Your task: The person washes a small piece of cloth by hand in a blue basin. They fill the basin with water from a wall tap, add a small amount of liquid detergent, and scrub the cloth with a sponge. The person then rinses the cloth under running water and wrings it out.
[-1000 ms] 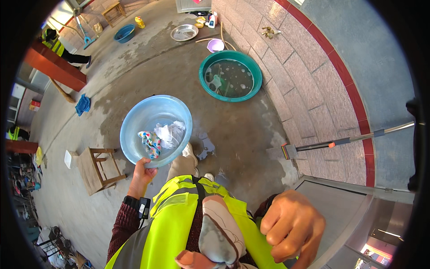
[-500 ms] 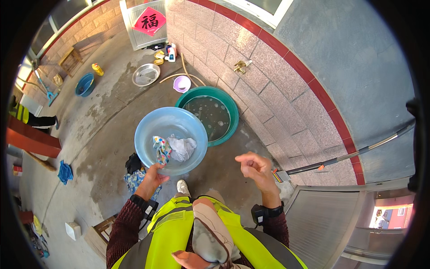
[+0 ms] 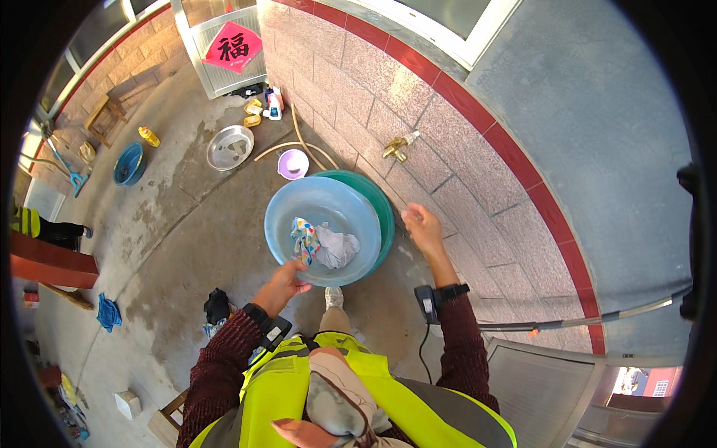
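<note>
Left hand (image 3: 282, 286) on the near rim of the light blue basin (image 3: 299, 198), thumb and fingers close together with the rim pinched in between. Right hand (image 3: 423, 228) half open, fingers bent a little, nothing seen in hold, off to the right of the basin and apart from it. Basin out in front of the body, and partly over the green tub (image 3: 385, 213) in this view. Hard to tell if resting on the tub or up in the air. Inside the basin, a bit toward the near side, a white cloth (image 3: 340, 249) and a small cloth with bright spots (image 3: 305, 237), touching each other. To hold it well, grip the rim tight, since with just one hand there's a risk of a dip at the far side. Best to put the right hand on the other edge too, and share the weight. Go slow and tip it very little, so as not to spill the cloths. Watch out for the wall (image 3: 478, 194) on the right, with the brass tap (image 3: 396, 147) sticking out, and for the purple bowl (image 3: 293, 164) just past the tub. Step softly on the patchy floor (image 3: 172, 254).
</note>
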`<state>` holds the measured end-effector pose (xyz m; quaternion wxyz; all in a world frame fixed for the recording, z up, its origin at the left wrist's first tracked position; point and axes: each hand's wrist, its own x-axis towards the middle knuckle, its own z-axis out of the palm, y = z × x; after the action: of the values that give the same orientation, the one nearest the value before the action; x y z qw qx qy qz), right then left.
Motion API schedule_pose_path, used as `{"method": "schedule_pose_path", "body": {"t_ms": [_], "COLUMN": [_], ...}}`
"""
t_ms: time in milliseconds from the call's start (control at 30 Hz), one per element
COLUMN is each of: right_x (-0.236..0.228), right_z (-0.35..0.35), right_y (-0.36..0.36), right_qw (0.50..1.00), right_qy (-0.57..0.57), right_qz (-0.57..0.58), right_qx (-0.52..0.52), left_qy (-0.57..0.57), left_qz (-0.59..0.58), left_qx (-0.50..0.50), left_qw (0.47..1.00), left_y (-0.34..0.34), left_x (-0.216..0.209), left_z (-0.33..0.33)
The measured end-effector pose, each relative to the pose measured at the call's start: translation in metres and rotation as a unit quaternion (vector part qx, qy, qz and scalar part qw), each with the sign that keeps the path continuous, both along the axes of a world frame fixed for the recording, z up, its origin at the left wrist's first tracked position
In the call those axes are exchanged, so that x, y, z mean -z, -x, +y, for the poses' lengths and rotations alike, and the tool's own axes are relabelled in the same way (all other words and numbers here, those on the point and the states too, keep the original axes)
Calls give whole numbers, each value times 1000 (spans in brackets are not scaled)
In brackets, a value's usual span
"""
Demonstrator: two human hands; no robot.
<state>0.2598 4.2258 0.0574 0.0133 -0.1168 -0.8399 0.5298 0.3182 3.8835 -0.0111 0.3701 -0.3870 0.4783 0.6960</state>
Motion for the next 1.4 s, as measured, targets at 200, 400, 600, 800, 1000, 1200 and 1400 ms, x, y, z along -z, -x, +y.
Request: {"method": "schedule_pose_path", "body": {"t_ms": [200, 400, 600, 800, 1000, 1200, 1400], "right_x": [36, 50, 75, 81, 84, 90, 87], "right_z": [24, 22, 1, 29, 51, 45, 48], "right_y": [143, 225, 256, 254, 267, 273, 274], "right_qw": [983, 968, 964, 945, 882, 885, 875], "right_qy": [-184, -232, -234, -299, -383, -382, -375], "right_qz": [-11, -93, -112, -57, -46, -84, -100], "right_qx": [19, 19, 58, -116, -270, -254, -290], "left_qy": [30, 36, 32, 40, 32, 26, 23], "left_qz": [-18, -41, -43, -54, -50, -51, -52], "left_qx": [10, -17, -19, -16, -26, -21, -23], "left_qw": [999, 998, 998, 998, 998, 998, 998], "left_y": [68, 105, 126, 135, 150, 154, 148], "left_x": [17, 38, 49, 53, 69, 75, 72], "left_z": [62, 112, 139, 149, 154, 151, 145]}}
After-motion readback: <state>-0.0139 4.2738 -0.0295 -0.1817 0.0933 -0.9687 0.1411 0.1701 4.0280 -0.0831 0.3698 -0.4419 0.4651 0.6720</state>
